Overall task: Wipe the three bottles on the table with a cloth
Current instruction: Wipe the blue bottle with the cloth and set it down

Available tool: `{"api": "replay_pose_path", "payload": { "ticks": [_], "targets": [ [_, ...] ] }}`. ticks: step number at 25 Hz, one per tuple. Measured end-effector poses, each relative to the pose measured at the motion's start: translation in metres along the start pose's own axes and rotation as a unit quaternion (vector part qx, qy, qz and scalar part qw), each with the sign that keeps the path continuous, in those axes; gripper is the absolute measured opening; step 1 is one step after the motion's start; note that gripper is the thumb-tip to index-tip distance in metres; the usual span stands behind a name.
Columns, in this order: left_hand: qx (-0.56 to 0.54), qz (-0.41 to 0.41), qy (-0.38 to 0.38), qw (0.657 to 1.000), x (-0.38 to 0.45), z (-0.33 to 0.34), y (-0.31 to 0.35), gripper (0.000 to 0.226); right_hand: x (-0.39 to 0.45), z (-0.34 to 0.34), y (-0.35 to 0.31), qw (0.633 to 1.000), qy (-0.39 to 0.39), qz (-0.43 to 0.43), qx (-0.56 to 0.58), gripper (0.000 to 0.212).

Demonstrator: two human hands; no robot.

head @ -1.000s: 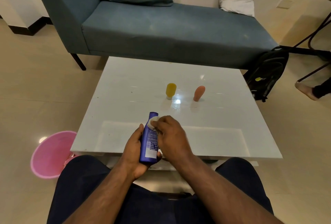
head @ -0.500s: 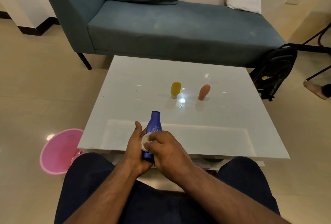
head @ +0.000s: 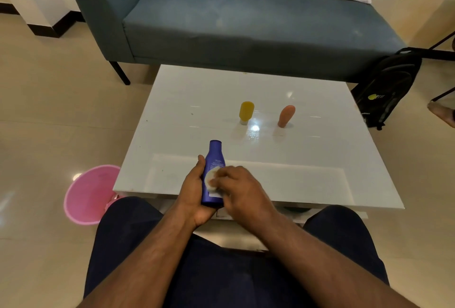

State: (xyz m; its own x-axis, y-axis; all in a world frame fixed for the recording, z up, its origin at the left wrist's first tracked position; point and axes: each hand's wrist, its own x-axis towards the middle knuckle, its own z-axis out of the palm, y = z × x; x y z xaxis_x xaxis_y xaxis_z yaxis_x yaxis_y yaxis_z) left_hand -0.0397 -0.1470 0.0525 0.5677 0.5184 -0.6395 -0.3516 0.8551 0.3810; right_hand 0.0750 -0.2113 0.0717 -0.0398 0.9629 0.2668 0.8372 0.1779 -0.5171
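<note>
We hold a blue bottle in our left hand, fingers wrapped around its lower body, cap pointing away from us over the near edge of the white desk. Our right hand is closed on a small pale cloth, pressing it against the middle of the bottle's front. A second ago the cloth sat up near the cap; half a second ago it had slid down to the lower body; now it rests on the label area, slightly higher again, and more of the bottle's base shows below our fingers. Farther back on the desk, a yellow bottle and an orange bottle stand apart from each other, unmoved. A pink bucket sits on the floor to our left, and a blue sofa lies beyond the desk.
</note>
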Motion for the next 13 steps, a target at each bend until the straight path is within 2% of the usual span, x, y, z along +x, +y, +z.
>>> {"api": "replay_pose_path", "payload": {
  "ticks": [2, 3, 7, 8, 11, 13],
  "targets": [
    [0.017, 0.007, 0.008, 1.000, 0.000, 0.001, -0.002, 0.054, 0.009, -0.004, 0.008, 0.994, 0.037, 0.100, 0.008, 0.023],
    [0.016, 0.007, 0.008, 1.000, -0.001, 0.001, -0.002, 0.053, 0.009, -0.003, 0.004, 0.994, 0.037, 0.107, 0.008, 0.023],
    [-0.009, 0.007, 0.029, 1.000, 0.002, -0.002, 0.002, 0.058, -0.020, 0.000, -0.020, 1.000, -0.018, -0.019, 0.014, 0.023],
    [-0.012, 0.008, 0.030, 0.999, 0.004, -0.002, 0.001, 0.057, -0.017, -0.001, -0.013, 1.000, -0.007, -0.004, 0.020, 0.023],
    [-0.008, 0.017, 0.037, 0.999, 0.003, 0.000, -0.002, 0.052, -0.001, -0.004, 0.001, 0.992, 0.033, 0.116, 0.029, 0.019],
    [-0.016, 0.017, 0.042, 0.999, 0.005, -0.003, 0.000, 0.055, -0.004, 0.000, -0.016, 0.996, 0.020, 0.081, 0.017, 0.019]
  ]
}}
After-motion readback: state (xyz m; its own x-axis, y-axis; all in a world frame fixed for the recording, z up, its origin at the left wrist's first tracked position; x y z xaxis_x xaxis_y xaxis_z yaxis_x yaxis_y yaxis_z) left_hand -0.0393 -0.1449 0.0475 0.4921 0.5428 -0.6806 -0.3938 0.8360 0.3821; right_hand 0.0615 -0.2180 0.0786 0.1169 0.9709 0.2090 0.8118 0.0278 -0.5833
